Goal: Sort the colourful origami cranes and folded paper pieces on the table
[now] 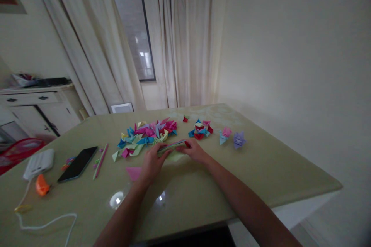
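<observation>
Between my two hands is a thin stack of coloured paper point(174, 145), held at its two ends just above the table. My left hand point(153, 161) pinches the left end, and my right hand point(194, 150) grips the right end, where a red edge shows. Below the stack lies a pale green paper point(175, 156), partly hidden by my fingers. A pink paper piece point(133, 173) rests beside my left wrist. Just beyond my hands spreads a heap of folded paper pieces point(150, 130) in pink, blue, green and yellow.
Farther right sit a red-and-blue cluster of folded paper point(199, 130), a pink-and-blue one point(225, 135) and a purple one point(239, 140). Leftward lie a pink and green stick point(100, 162), a black phone point(77, 164), an orange object point(42, 185) and a white power strip point(39, 163) with its cord.
</observation>
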`<state>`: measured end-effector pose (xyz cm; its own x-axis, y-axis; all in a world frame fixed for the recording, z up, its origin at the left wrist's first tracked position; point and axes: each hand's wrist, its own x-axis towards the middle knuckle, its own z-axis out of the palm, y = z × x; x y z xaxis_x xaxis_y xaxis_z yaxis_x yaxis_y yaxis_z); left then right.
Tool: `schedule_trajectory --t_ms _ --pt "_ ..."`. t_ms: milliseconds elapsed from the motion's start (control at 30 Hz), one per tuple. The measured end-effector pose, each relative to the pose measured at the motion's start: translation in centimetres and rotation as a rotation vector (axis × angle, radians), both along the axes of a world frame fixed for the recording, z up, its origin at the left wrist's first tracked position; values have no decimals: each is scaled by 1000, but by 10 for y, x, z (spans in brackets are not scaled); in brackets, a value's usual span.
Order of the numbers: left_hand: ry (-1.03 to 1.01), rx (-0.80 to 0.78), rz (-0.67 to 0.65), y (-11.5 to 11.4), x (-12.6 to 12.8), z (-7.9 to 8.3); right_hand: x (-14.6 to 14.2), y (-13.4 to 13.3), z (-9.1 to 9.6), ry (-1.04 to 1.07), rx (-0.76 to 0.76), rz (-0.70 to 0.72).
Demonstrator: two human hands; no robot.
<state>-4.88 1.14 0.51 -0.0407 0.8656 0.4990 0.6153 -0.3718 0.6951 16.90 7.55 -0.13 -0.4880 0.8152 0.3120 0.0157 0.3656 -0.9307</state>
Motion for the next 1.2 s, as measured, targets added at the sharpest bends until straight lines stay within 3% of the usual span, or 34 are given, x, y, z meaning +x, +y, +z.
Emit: schedule_trajectory --t_ms 167,333,600,767,967,1200 --pt "-244 -92 -76 5 -3 -2 4 4 -2 22 -49 -100" --pt "-186 -86 -136 4 1 -11 4 -3 1 38 -17 8" --pt "-229 -132 -194 2 2 -14 5 -2 0 37 82 -18" --pt "-174 -98 -152 3 -9 -1 5 -6 5 13 38 -35" --pt "29 -54 -190 -7 -25 24 3 -10 7 37 -28 -2" --pt "144 -41 -131 -23 -32 22 -2 -18 6 4 -94 197"
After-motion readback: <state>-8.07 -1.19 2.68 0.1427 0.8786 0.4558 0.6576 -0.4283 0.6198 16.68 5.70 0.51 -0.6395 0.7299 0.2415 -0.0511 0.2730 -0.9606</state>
